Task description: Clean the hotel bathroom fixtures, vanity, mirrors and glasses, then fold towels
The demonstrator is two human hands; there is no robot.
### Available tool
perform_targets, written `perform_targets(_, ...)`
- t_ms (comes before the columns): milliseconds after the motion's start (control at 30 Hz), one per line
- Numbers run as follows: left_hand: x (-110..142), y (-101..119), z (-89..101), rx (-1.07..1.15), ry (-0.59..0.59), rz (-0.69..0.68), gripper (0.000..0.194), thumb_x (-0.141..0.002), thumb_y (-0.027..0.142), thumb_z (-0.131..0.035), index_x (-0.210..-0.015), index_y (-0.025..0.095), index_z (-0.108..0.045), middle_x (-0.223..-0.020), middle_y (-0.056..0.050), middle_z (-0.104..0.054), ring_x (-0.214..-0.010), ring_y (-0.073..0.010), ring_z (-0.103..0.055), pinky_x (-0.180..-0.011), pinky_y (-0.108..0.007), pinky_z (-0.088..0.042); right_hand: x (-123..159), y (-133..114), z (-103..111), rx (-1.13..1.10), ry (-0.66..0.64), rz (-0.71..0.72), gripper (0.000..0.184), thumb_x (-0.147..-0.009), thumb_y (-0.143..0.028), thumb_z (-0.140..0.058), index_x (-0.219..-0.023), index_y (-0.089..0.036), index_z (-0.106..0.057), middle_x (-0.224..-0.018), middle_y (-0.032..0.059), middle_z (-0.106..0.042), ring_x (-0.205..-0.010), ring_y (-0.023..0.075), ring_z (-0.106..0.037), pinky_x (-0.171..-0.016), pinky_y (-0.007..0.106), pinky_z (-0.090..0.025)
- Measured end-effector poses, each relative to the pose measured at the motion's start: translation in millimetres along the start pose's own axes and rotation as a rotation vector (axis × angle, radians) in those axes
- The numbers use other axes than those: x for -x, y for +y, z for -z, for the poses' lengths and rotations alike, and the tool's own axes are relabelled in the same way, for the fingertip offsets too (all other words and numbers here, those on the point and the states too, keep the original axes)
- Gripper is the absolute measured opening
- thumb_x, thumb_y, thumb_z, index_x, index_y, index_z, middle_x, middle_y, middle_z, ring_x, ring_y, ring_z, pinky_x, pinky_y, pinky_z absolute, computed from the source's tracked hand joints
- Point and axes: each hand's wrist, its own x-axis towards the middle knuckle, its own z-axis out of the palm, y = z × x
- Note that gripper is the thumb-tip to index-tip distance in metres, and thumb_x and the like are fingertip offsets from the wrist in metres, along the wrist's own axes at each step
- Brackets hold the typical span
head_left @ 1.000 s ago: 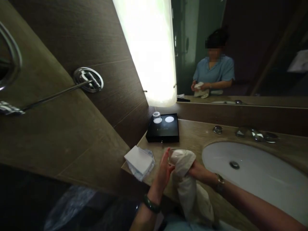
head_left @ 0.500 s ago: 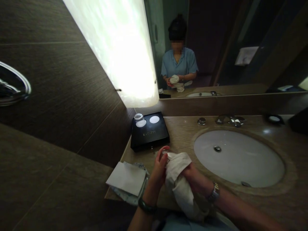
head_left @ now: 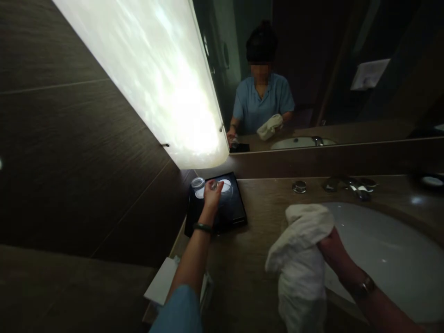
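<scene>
My left hand (head_left: 211,193) reaches over the black tray (head_left: 231,215) at the back left of the counter, gripping a small clear glass (head_left: 215,185) just above one of the tray's white round coasters (head_left: 226,185). Another clear glass (head_left: 197,182) stands upside down at the tray's far left corner. My right hand (head_left: 329,249) is mostly hidden under a bunched white cloth (head_left: 301,249) that it holds above the counter, beside the sink.
A white oval sink (head_left: 391,259) lies to the right, with chrome taps (head_left: 350,185) behind it. A lit wall panel (head_left: 163,92) and a mirror (head_left: 329,69) stand at the back. Folded white paper items (head_left: 160,286) lie at the counter's left edge.
My left hand has left the cloth and carried the glass out to the black tray. My right hand keeps the cloth and has moved right, toward the sink.
</scene>
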Motion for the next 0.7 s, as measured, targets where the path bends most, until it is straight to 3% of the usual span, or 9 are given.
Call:
perform_targets(100,-57,-2,-24.1,-0.155,0.036,-0.108,0.042,-0.074,0.020,-0.086,-0.104,0.016,-0.058,-0.123,-0.014,-0.059,-0.128,-0.0269,-0.053,-0.121,-0.043,-0.035,-77,4,-29,0.181,0.019,0.086,0.039,-0.088,-0.029,-0.056,-0.118,-0.014,-0.077,-0.120,0.0190,-0.077,-0.120,0.0312,-0.069,-0.115,0.047,-0.052)
perform_targets(167,-75,-10,-37.5,-0.315,0.004,-0.170,0.045,-0.074,0.020,-0.088,-0.110,0.013,-0.061,-0.130,-0.018,-0.057,-0.132,-0.0291,-0.050,-0.123,-0.042,-0.032,-127,18,-72,0.426,-0.194,0.129,0.043,-0.088,-0.025,-0.059,-0.124,-0.008,-0.074,-0.135,0.0239,-0.070,-0.138,0.0374,-0.057,-0.127,0.058,-0.035)
perform_targets(233,-81,-17,-47.3,-0.507,-0.030,-0.228,0.052,-0.078,0.025,-0.088,-0.121,0.008,-0.063,-0.135,-0.022,-0.055,-0.131,-0.0322,-0.053,-0.120,-0.043,-0.036,-146,39,-116,0.568,-0.420,0.101,0.056,-0.090,-0.027,-0.067,-0.140,-0.002,-0.066,-0.154,0.0286,-0.055,-0.153,0.0453,-0.039,-0.130,0.068,-0.022)
perform_targets(333,-81,-23,-56.3,-0.646,-0.050,-0.282,0.068,-0.083,0.035,-0.086,-0.139,0.006,-0.059,-0.145,-0.027,-0.050,-0.134,-0.0365,-0.054,-0.119,-0.046,-0.039,-89,65,-147,0.678,-0.719,0.179,0.070,-0.096,-0.034,-0.068,-0.157,-0.005,-0.052,-0.172,0.0261,-0.030,-0.164,0.0466,-0.014,-0.131,0.068,-0.016)
perform_targets(433,-78,-25,-52.7,-0.601,-0.040,-0.281,0.073,-0.089,0.035,-0.081,-0.148,0.004,-0.051,-0.157,-0.031,-0.043,-0.148,-0.0378,-0.045,-0.124,-0.048,-0.035,31,65,-128,0.598,-0.892,0.354,0.066,-0.098,-0.030,-0.064,-0.159,-0.007,-0.050,-0.173,0.0242,-0.029,-0.164,0.0417,-0.019,-0.133,0.063,-0.024)
perform_targets(500,-67,-27,-33.0,-0.543,-0.043,-0.315,0.067,-0.091,0.030,-0.076,-0.147,0.003,-0.051,-0.158,-0.030,-0.045,-0.152,-0.0352,-0.042,-0.127,-0.048,-0.032,97,55,-108,0.498,-1.031,0.446,0.061,-0.098,-0.027,-0.064,-0.157,-0.016,-0.054,-0.169,0.0188,-0.040,-0.158,0.0384,-0.037,-0.130,0.060,-0.036)
perform_targets(567,-38,-27,7.2,-0.468,-0.045,-0.387,0.056,-0.092,0.026,-0.071,-0.142,0.006,-0.057,-0.152,-0.025,-0.055,-0.148,-0.0315,-0.048,-0.126,-0.046,-0.036,129,52,-95,0.409,-1.152,0.519,0.055,-0.098,-0.021,-0.061,-0.153,-0.024,-0.059,-0.164,0.0123,-0.050,-0.150,0.0325,-0.050,-0.128,0.056,-0.042)
perform_targets(633,15,-23,63.6,-0.412,-0.010,-0.436,0.045,-0.094,0.029,-0.065,-0.136,0.012,-0.064,-0.145,-0.019,-0.063,-0.139,-0.0288,-0.058,-0.122,-0.046,-0.043,127,61,-97,0.391,-1.153,0.603,0.057,-0.096,-0.012,-0.056,-0.150,-0.030,-0.062,-0.159,0.0077,-0.056,-0.145,0.0290,-0.056,-0.126,0.054,-0.046)
perform_targets(700,85,-16,121.8,-0.404,0.101,-0.375,0.035,-0.095,0.033,-0.064,-0.125,0.018,-0.072,-0.136,-0.015,-0.071,-0.130,-0.0280,-0.065,-0.117,-0.046,-0.048,102,81,-118,0.391,-0.963,0.723,0.066,-0.088,-0.007,-0.051,-0.146,-0.036,-0.065,-0.150,0.0045,-0.065,-0.134,0.0297,-0.065,-0.112,0.053,-0.058)
